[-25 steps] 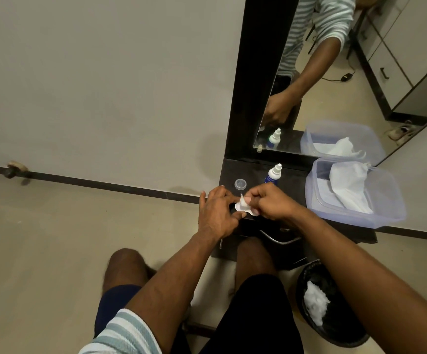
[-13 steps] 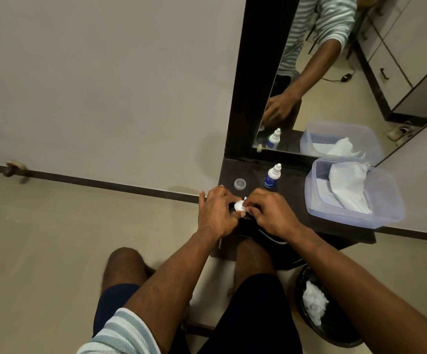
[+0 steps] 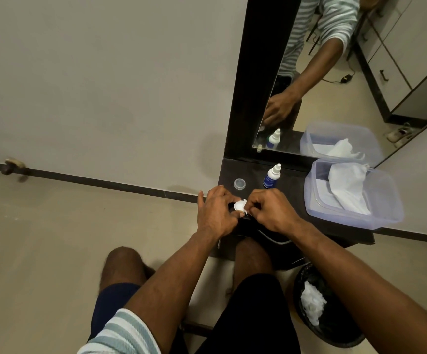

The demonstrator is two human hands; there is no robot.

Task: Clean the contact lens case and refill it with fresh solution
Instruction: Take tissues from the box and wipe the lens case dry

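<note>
Wiping over the desk [image 3: 294, 198] edge risks dropping the contact lens case [image 3: 239, 206] to the floor, in my judgement, if either hold slackens. Left hand [image 3: 216, 213] grips the case; right hand [image 3: 271, 213] pinches a tissue scrap [image 3: 245, 213] against it. Case sits between both grips, solution bottle [image 3: 271, 176] just beyond.

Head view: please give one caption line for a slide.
Both hands, left hand and right hand, wipe a white lens case beside the solution bottle.
</note>
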